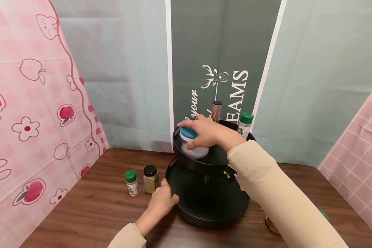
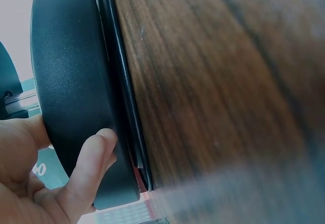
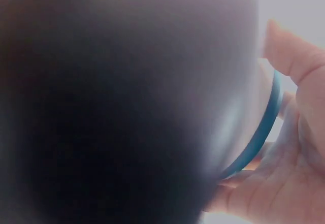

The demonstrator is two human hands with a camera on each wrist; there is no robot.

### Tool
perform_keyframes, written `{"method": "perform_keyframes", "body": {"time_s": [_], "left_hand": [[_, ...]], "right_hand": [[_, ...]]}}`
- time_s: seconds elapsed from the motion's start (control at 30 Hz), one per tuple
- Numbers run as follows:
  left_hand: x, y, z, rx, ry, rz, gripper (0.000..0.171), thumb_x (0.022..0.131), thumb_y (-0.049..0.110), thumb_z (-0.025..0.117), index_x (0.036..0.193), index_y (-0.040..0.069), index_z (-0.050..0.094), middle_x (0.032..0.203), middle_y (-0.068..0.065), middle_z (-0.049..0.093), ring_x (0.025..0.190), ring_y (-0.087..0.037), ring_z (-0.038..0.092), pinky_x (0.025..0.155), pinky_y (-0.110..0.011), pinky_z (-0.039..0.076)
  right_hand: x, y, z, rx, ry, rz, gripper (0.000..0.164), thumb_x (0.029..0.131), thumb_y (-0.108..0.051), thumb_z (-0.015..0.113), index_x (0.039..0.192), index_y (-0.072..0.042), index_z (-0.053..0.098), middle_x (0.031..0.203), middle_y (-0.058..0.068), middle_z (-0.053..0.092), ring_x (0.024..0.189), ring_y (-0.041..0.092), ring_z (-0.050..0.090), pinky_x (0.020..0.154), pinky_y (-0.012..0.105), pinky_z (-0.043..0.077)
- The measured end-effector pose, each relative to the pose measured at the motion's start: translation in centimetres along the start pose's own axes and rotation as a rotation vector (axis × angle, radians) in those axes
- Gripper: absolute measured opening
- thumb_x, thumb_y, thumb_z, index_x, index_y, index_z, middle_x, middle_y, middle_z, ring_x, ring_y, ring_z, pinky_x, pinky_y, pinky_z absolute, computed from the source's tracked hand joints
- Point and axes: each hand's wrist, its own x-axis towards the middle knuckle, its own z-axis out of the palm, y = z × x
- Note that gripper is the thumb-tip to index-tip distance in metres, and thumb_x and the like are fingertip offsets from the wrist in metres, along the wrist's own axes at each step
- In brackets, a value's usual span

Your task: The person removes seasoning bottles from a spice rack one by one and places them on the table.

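A black two-tier round spice rack (image 1: 201, 222) stands on the wooden table. My left hand (image 1: 162, 200) grips the lower tier's rim at its left side. In the left wrist view, fingers (image 2: 94, 158) of that hand lie against the tier's outer wall (image 2: 71, 71). On the upper tier (image 1: 201, 166), at its left, sits a clear jar with a blue lid (image 1: 188, 132) and white contents. My right hand (image 1: 207, 132) holds this jar from above, fingers spread around the lid. The right wrist view shows the blue lid's edge (image 3: 261, 135) within the hand; a dark blur covers much of that view.
Left of the rack stand a green-capped shaker (image 1: 132, 183) and a black-capped spice jar (image 1: 151, 179). The upper tier also bears a tall brown bottle (image 1: 216, 111) and another green-capped shaker (image 1: 245, 124). Right, a green cap (image 1: 323, 214) shows partly behind the sleeve (image 1: 282, 193).
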Motion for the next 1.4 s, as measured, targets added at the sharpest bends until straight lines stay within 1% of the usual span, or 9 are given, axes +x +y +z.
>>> {"method": "perform_keyframes", "body": {"time_s": [0.33, 0.53, 0.63, 0.73, 0.9, 1.03, 1.13, 1.27, 1.4], "left_hand": [[-0.1, -0.2, -0.2, 0.000, -0.009, 0.003, 0.070, 0.068, 0.017, 0.066, 0.120, -0.018, 0.035, 0.070, -0.024, 0.060, 0.054, -0.025, 0.053, 0.049, -0.043, 0.047], [-0.2, -0.3, -0.1, -0.007, -0.020, 0.001, 0.071, 0.069, 0.017, 0.066, 0.121, -0.017, 0.034, 0.068, -0.022, 0.059, 0.053, -0.024, 0.052, 0.049, -0.042, 0.046], [-0.2, -0.3, -0.2, -0.012, -0.030, 0.000, 0.071, 0.069, 0.016, 0.066, 0.122, -0.018, 0.033, 0.067, -0.021, 0.059, 0.052, -0.023, 0.050, 0.049, -0.041, 0.046], [-0.3, -0.3, -0.2, -0.012, -0.033, 0.000, 0.072, 0.069, 0.016, 0.066, 0.123, -0.018, 0.032, 0.067, -0.020, 0.059, 0.052, -0.023, 0.050, 0.049, -0.041, 0.046], [-0.3, -0.6, -0.2, -0.010, -0.032, 0.007, 0.072, 0.069, 0.017, 0.065, 0.123, -0.018, 0.032, 0.066, -0.020, 0.059, 0.052, -0.023, 0.051, 0.048, -0.041, 0.046], [-0.2, -0.6, -0.1, -0.011, -0.028, 0.010, 0.072, 0.069, 0.016, 0.065, 0.123, -0.018, 0.032, 0.065, -0.019, 0.058, 0.051, -0.023, 0.050, 0.048, -0.040, 0.045], [-0.1, -0.5, -0.1, -0.014, -0.036, 0.010, 0.072, 0.070, 0.016, 0.065, 0.123, -0.018, 0.032, 0.062, -0.016, 0.056, 0.050, -0.022, 0.049, 0.047, -0.039, 0.044], [-0.1, -0.3, -0.2, -0.022, -0.042, 0.007, 0.072, 0.070, 0.016, 0.064, 0.124, -0.018, 0.031, 0.058, -0.011, 0.053, 0.049, -0.021, 0.048, 0.047, -0.038, 0.044], [-0.1, -0.2, -0.2, -0.034, -0.045, -0.001, 0.072, 0.071, 0.015, 0.063, 0.125, -0.019, 0.030, 0.054, -0.008, 0.051, 0.046, -0.019, 0.047, 0.045, -0.036, 0.043]], "right_hand": [[-0.3, -0.2, 0.1, 0.021, 0.002, -0.018, 0.069, 0.075, -0.033, 0.067, 0.138, -0.027, 0.039, 0.122, 0.020, 0.041, 0.100, 0.031, 0.039, 0.079, 0.045, 0.042], [-0.8, 0.0, 0.0, 0.061, 0.017, -0.033, 0.068, 0.074, -0.031, 0.070, 0.136, -0.026, 0.042, 0.124, 0.018, 0.041, 0.103, 0.031, 0.037, 0.080, 0.047, 0.040], [-1.1, 0.1, -0.2, 0.072, 0.022, -0.045, 0.067, 0.073, -0.031, 0.070, 0.135, -0.025, 0.045, 0.121, 0.017, 0.043, 0.103, 0.030, 0.037, 0.079, 0.047, 0.039], [-1.5, 0.2, -0.4, 0.078, 0.036, -0.062, 0.066, 0.072, -0.030, 0.070, 0.133, -0.024, 0.046, 0.116, 0.016, 0.044, 0.100, 0.029, 0.038, 0.078, 0.046, 0.039], [-2.3, -0.1, -0.7, 0.085, 0.072, -0.076, 0.066, 0.071, -0.030, 0.070, 0.133, -0.024, 0.047, 0.116, 0.015, 0.044, 0.100, 0.027, 0.037, 0.077, 0.046, 0.040], [-2.9, -0.3, -1.5, 0.088, 0.086, -0.090, 0.065, 0.072, -0.030, 0.070, 0.132, -0.026, 0.047, 0.120, 0.014, 0.043, 0.101, 0.027, 0.037, 0.078, 0.046, 0.041], [-3.5, -0.4, -2.3, 0.101, 0.094, -0.089, 0.064, 0.073, -0.029, 0.069, 0.132, -0.027, 0.046, 0.123, 0.015, 0.041, 0.103, 0.028, 0.037, 0.078, 0.047, 0.042], [-4.2, -0.5, -3.4, 0.113, 0.118, -0.073, 0.062, 0.074, -0.028, 0.068, 0.131, -0.028, 0.046, 0.122, 0.015, 0.040, 0.103, 0.029, 0.036, 0.077, 0.047, 0.042], [-4.5, -0.5, -3.7, 0.100, 0.120, -0.068, 0.062, 0.073, -0.030, 0.069, 0.131, -0.029, 0.047, 0.121, 0.013, 0.040, 0.103, 0.027, 0.035, 0.076, 0.046, 0.043]]}}
